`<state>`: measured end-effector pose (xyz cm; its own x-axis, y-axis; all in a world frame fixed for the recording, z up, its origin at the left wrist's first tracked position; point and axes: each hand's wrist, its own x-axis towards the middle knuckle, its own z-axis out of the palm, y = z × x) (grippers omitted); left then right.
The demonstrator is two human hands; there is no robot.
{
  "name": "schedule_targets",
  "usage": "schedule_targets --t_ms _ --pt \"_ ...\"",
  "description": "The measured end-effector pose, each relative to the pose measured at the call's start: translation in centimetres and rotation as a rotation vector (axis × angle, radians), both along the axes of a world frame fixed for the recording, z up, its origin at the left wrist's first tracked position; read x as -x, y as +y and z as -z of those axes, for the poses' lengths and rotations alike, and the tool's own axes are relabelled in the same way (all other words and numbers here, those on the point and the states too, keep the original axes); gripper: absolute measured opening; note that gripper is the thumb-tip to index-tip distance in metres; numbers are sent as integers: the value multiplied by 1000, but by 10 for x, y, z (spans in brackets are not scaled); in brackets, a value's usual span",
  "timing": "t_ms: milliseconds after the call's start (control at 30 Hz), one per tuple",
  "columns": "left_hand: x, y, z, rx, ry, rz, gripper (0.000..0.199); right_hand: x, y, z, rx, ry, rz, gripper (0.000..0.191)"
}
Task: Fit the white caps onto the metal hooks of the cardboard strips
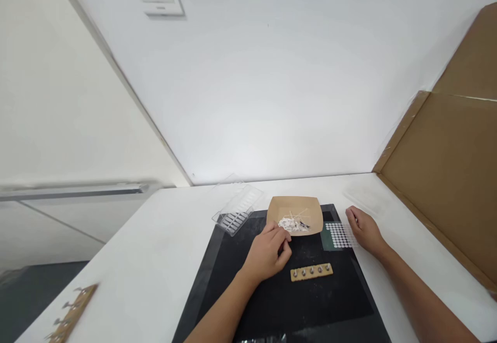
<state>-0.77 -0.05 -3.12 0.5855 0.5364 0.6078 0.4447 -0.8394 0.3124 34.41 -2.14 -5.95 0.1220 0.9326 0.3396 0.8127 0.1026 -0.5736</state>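
My left hand point(267, 251) is curled closed at the lower left edge of a brown paper tray point(276, 206), its fingertips beside the small white pieces point(292, 223) lying in it. Whatever the fingers may hold is hidden. On the right, my right hand point(364, 229) is closed beside a sheet of round white stickers point(340, 235); its fingertips show nothing I can make out. Below the tray, a tan strip point(311, 272) with several metal pieces standing on it lies on the black mat point(306, 301).
Clear plastic cases point(236, 211) stand at the mat's upper left corner. A transparent lid point(363, 198) lies at the back right. Another strip with metal pieces point(72, 314) is at the table's left edge. A cardboard panel point(446, 167) borders the right.
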Motion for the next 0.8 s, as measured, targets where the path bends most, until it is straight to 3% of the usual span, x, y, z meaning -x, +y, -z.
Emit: schedule_targets --t_ms 267,467,633,800 --pt "-1 -3 0 18 30 21 16 0 0 2 57 99 -144 53" --pt "-3 -6 -1 23 63 35 11 -3 -4 1 127 223 -235 49" --pt "-9 -12 4 -4 76 54 13 -6 -3 1 108 250 -168 47" --pt "-10 -13 5 2 85 62 14 -18 -1 6 4 252 53 46"
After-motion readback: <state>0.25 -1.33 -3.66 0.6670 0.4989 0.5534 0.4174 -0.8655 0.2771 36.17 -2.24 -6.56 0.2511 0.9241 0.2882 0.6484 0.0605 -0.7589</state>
